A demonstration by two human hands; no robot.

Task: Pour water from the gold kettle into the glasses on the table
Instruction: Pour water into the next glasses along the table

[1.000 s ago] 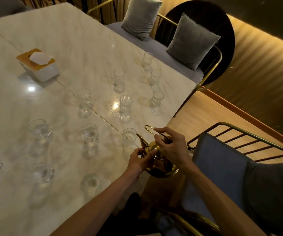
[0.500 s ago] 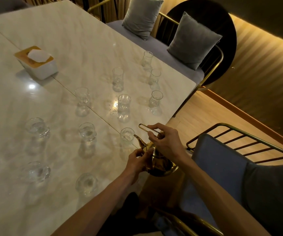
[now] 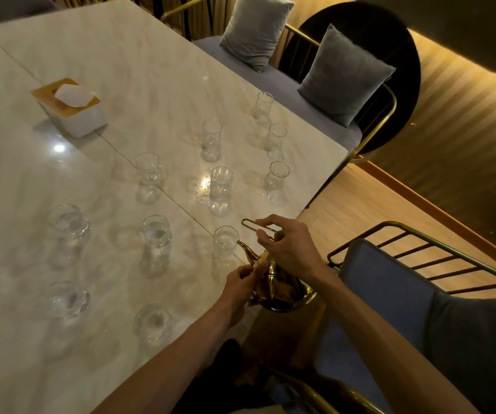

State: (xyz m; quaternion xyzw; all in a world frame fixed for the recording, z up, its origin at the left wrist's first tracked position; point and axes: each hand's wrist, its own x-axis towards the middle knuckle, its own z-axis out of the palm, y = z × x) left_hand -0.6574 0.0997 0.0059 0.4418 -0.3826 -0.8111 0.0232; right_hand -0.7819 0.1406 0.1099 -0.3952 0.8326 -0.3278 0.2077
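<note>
Gold kettle point(image 3: 282, 289) tilts at the surface point(image 3: 121, 70) edge, spout by the nearest glass point(image 3: 226, 242); right hand point(image 3: 291, 246) fingers grip its handle, left hand point(image 3: 240, 286) apparently closed around the body, steadying the pour.

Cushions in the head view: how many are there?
2. Both are grey and stand on the bench seat past the table's far side: one cushion at the top of the frame, the other cushion nearer its right end. None looks hidden.
</note>
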